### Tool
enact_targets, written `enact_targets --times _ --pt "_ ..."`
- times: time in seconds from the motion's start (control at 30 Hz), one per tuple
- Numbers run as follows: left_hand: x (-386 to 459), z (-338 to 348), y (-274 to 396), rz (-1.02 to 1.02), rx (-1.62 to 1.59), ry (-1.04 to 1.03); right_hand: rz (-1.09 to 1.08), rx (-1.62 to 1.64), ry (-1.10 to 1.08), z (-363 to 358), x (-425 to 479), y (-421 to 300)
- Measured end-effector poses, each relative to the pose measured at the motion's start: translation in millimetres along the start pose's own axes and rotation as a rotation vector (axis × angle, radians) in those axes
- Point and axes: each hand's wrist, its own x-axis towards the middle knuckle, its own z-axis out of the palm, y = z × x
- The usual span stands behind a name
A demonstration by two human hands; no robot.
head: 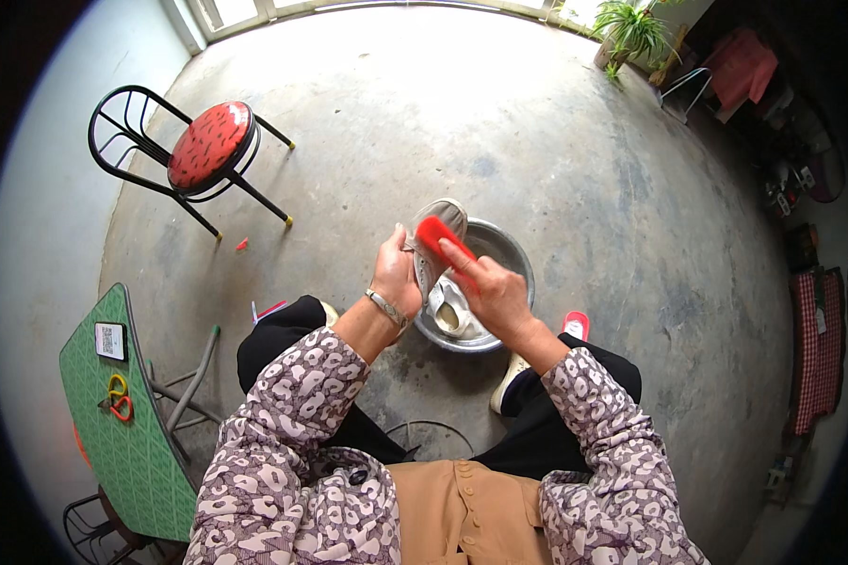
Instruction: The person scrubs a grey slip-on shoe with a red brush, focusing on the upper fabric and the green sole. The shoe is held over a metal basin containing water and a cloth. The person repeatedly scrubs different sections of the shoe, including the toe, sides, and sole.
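Observation:
My left hand (pixel 398 272) holds a pale grey-beige canvas shoe (pixel 432 265) by its side, toe pointing away from me, above the left part of a metal basin (pixel 525 272). In my right hand (pixel 493 286) is a red scrubbing brush (pixel 434 229), laid across the upper of the shoe. The brush's bristles are hidden beneath its back. Inside the basin lies a second, white shoe (pixel 451 316), partly covered by my right hand. The basin stands on the concrete floor between my feet.
A black metal chair with a red patterned seat (pixel 210 145) stands at the far left. On a green folding table (pixel 134 452) nearer left lie scissors (pixel 118 399) and a card with a printed code (pixel 111 341). A red-and-white object (pixel 576 325) is beside my right foot. A potted plant (pixel 629 35) stands far right.

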Motion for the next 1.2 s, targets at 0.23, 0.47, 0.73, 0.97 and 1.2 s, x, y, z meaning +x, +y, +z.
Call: enact_targets --times 0.23,0.47,0.73,0.97,1.2 --pt "-3.9 9.3 -2.9 0.010 -0.009 0.018 0.019 0.028 0.013 7.9 -6.8 0.2" --pt "-4.2 3.0 -1.1 0.008 0.007 0.003 0.031 -0.073 -0.003 1.9 0.9 5.0" --pt "1.2 -0.2 -2.2 -0.013 0.025 0.058 0.008 0.097 0.005 9.8 -14.2 -9.6" --pt "-0.2 -1.7 0.7 0.009 -0.021 -0.017 0.054 -0.027 0.027 1.9 -0.8 4.6" --pt "-2.0 7.0 -1.4 -0.006 0.012 0.070 0.014 0.129 -0.013 7.5 -14.6 -10.0"
